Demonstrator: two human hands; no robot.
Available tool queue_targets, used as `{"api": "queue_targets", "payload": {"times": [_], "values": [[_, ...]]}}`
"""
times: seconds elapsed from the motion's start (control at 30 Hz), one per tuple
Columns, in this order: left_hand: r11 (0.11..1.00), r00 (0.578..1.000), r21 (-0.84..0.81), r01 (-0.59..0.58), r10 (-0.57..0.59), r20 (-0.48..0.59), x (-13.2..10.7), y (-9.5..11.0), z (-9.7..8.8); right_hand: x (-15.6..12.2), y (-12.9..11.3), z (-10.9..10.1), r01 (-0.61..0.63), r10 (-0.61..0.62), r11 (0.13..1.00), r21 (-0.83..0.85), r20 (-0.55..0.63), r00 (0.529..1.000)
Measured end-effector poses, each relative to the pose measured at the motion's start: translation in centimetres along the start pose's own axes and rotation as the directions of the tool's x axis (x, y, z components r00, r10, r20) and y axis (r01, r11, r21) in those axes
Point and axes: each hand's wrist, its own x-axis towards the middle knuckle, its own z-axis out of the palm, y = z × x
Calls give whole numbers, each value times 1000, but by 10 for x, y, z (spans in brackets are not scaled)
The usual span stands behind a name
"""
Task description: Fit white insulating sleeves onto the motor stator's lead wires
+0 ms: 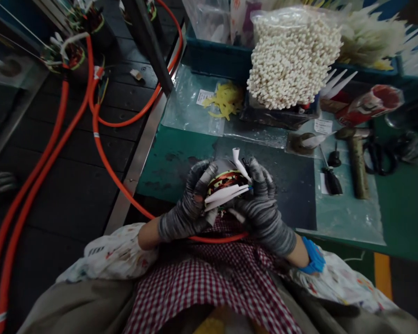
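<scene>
Both my hands wear grey striped gloves and hold one motor stator with copper windings, close to my body at the bench's near edge. My left hand grips its left side. My right hand grips its right side, with fingers over the top. Several white insulation strips stick out of the stator between my hands, and one curls up at the top.
A clear bag of white tubes stands in a blue bin at the back. Yellow strips lie on plastic. A hammer, screwdrivers and scissors lie to the right. Orange hoses run along the dark conveyor at left.
</scene>
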Motion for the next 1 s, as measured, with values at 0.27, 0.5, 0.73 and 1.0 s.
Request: {"api": "queue_targets", "payload": {"times": [0.27, 0.5, 0.73, 1.0], "values": [[1000, 1000, -3, -8, 8, 25, -1, -1, -3, 3, 16, 0, -26, -4, 936, 350, 85, 996], [998, 998, -31, 49, -48, 45, 1, 4, -5, -1, 7, 6, -199, 186, 882, 426, 73, 980], [995, 992, -15, 94, -95, -80, 11, 13, 10, -3, 21, -15, 7, -53, 938, 345, 123, 991], [998, 998, 9, 56, -57, 20, 33, 31, 8, -8, 51, -25, 97, -138, 967, 234, 166, 976]]}}
